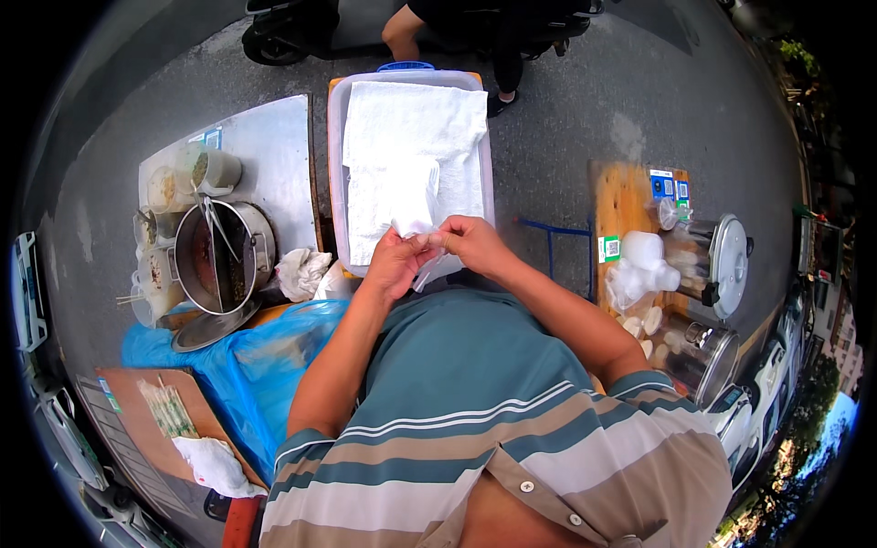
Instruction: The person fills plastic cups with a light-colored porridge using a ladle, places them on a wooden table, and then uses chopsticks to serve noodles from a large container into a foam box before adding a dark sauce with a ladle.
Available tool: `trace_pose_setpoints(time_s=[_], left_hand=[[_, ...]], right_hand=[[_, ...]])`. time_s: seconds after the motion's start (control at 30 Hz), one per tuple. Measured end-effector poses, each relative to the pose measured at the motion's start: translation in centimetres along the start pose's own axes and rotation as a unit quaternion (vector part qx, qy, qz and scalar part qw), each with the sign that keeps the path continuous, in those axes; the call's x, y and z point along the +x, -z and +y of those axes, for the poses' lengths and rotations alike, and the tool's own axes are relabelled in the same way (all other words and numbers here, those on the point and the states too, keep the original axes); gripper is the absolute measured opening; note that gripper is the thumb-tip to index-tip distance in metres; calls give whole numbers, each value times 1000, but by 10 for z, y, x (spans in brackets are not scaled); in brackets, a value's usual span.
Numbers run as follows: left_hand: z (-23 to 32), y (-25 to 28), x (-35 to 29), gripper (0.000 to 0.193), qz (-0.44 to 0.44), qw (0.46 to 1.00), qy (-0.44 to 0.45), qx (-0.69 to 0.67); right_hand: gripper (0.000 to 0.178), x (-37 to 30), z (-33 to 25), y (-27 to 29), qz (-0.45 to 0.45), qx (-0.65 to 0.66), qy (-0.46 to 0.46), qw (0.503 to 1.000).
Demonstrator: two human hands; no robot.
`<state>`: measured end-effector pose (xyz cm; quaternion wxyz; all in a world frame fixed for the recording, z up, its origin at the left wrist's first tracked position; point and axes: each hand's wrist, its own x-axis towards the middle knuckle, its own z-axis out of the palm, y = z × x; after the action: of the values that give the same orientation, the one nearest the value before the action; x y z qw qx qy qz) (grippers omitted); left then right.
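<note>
Close together in front of my body, my left hand (396, 260) and my right hand (473, 244) pinch a thin white plastic bag (417, 219). Its upper part stands up beyond my fingers, and loose ends hang down between the hands. Whatever the bag may contain cannot be made out. Behind it lies a white cloth (416, 119), spread over a pale plastic tub (337, 183) with a raised rim. Both hands are above the near end of this tub.
On the left, a metal-topped board (274, 146) bears a big pot (267, 256) with utensils and several tubs. A blue plastic bag (247, 365) lies nearer. To the right, a wooden board (621, 201) carries cups and lidded containers. Beyond the tub, a person's leg (402, 35) shows beside a scooter (274, 46).
</note>
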<state>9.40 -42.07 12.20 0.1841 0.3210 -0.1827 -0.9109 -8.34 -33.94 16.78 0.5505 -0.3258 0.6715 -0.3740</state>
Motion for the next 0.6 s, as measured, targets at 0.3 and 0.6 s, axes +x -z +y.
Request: trace_pose_setpoints(time_s=[0.3, 0.6], left_hand=[[37, 2, 0, 30, -104, 967, -54, -227], [52, -46, -3, 19, -83, 993, -28, 79]], right_hand=[[23, 9, 62, 72, 157, -308, 48, 937], [42, 4, -11, 44, 153, -340, 277, 885]])
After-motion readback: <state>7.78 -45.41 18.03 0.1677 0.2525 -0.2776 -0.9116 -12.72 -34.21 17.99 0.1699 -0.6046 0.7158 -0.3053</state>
